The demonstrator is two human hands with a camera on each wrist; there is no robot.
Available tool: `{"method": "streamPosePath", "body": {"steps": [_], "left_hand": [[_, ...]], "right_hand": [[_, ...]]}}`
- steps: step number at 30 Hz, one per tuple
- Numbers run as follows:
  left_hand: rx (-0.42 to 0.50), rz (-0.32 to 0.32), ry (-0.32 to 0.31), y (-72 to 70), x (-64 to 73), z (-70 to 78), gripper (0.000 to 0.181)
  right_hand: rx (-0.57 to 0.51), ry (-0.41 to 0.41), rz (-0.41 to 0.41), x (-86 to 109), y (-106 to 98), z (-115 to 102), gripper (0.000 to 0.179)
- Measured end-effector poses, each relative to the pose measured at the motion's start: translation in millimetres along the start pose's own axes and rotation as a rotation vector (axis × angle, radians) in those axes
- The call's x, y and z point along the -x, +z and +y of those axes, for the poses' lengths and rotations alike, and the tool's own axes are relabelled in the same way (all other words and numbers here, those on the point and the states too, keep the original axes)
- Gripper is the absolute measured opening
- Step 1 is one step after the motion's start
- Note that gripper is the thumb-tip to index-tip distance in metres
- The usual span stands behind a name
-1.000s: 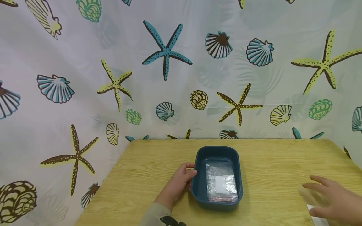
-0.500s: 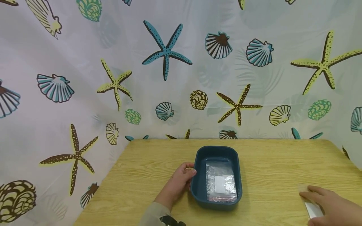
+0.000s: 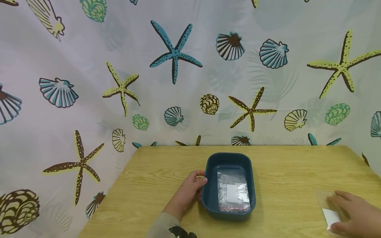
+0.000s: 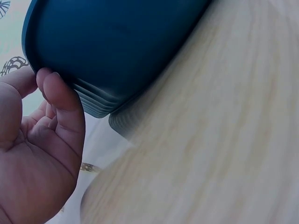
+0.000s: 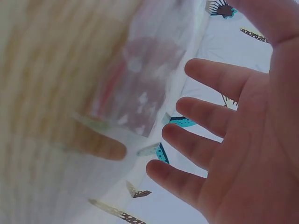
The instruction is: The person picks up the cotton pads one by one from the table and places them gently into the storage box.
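Observation:
A dark blue plastic bin [image 3: 209, 198] stands on the table. My left hand [image 3: 190, 186] grips its left rim; the left wrist view shows the thumb and fingers of this hand [image 4: 49, 121] curled at the edge of the bin [image 4: 117, 42]. Inside the bin lie clear zip bags [image 3: 233, 178] with a white label and red stripes at the near end. At the right, my right hand [image 3: 357, 215] is over another clear zip bag [image 3: 331, 216] with a white patch. In the right wrist view the hand [image 5: 224, 135] has spread, straight fingers beside the blurred bag [image 5: 145, 84]; thumb contact is unclear.
The wood-grain table [image 3: 166, 162] reaches back to a white curtain [image 3: 190, 125] printed with starfish and shells. The curtain also hangs along the left and right sides. Bare wood lies between the bin and the right-hand bag.
My right hand has come down and toward me over the right-hand bag, then shifted slightly right; more of the bag shows now. My left hand and the bin have stayed in place.

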State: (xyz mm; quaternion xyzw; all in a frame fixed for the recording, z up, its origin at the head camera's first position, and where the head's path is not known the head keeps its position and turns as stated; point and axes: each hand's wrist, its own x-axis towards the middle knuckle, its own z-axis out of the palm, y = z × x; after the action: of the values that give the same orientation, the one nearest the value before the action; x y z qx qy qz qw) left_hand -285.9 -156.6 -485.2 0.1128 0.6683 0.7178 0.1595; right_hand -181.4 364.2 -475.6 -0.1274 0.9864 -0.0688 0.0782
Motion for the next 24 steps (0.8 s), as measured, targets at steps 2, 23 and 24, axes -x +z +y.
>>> {"method": "streamPosePath", "body": {"steps": [2, 23, 24], "left_hand": [[-0.003, 0.001, -0.002, 0.2, -0.2, 0.4, 0.041], [-0.006, 0.013, -0.022, -1.2, -0.3, -1.7, 0.043], [-0.008, 0.013, -0.025, -0.9, 0.3, -1.3, 0.043]], "right_hand": [[-0.002, -0.003, 0.002, 1.3, 0.4, 0.4, 0.083], [-0.063, 0.046, -0.092, 0.4, 1.8, 1.4, 0.088], [-0.059, 0.048, -0.095, 0.3, 1.4, 0.8, 0.088]]}}
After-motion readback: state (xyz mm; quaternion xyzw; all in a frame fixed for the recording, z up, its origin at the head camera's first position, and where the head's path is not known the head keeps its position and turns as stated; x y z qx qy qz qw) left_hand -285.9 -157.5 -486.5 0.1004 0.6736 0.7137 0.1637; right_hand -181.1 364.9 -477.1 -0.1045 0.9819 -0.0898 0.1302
